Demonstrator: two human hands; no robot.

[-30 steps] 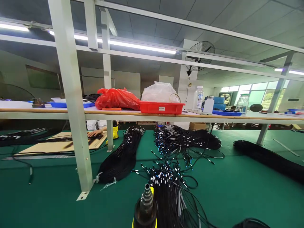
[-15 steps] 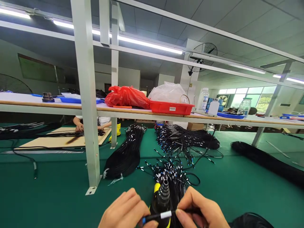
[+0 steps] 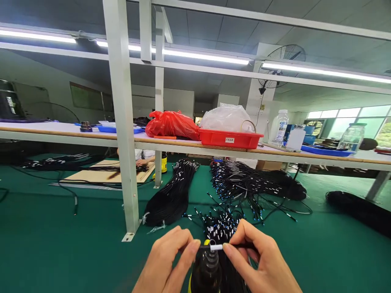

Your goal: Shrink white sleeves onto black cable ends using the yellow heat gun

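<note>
A thin black cable (image 3: 205, 247) with a white sleeve (image 3: 216, 247) on it is stretched level between my two hands. My left hand (image 3: 172, 258) pinches its left end between thumb and fingers, covering the tip. Just right of the sleeve, my right hand (image 3: 259, 254) pinches the same cable. Directly beneath the sleeve stands a black and yellow heat gun (image 3: 206, 272), its ringed metal nozzle pointing up. Behind it lies a bundle of black cables (image 3: 224, 226) with white sleeves and blue tips.
More cable bundles (image 3: 168, 199) lie on the green table (image 3: 76, 248). A white post (image 3: 126, 122) rises at left. On the shelf above are a red tray (image 3: 230, 138), a red bag (image 3: 172, 125) and bottles (image 3: 295, 138). A co-worker's hand (image 3: 142, 162) shows beyond the post.
Both hands have risen with the cable, bringing its white sleeve up over the nozzle. My left fingers now cover the blue tip that showed earlier. The camera view has swung left.
</note>
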